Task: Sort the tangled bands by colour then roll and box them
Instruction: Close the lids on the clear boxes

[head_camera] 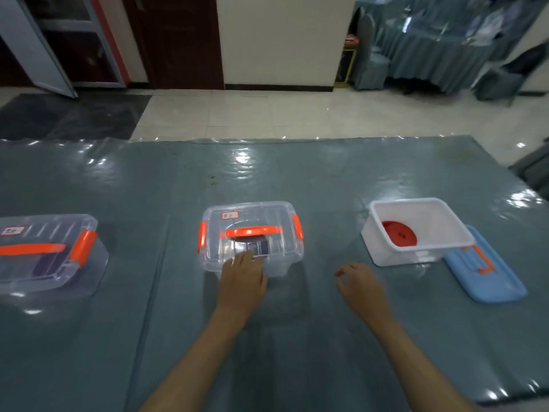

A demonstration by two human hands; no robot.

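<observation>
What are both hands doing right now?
Left hand: open, fingers resting on the middle clear box.
Right hand: holding nothing, fingers loosely curled over the table.

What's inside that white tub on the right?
A red rolled band lies on the floor of the open white tub. The tub's near wall hides part of its floor, so anything there cannot be seen.

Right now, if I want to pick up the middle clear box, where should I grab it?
Probably by the orange handle lying flat across the lid of the middle box. Come straight down from above and hook fingers under it from the near side, where the left hand already rests against the lid's front edge. Both side clips look latched, so the lid should hold.
</observation>
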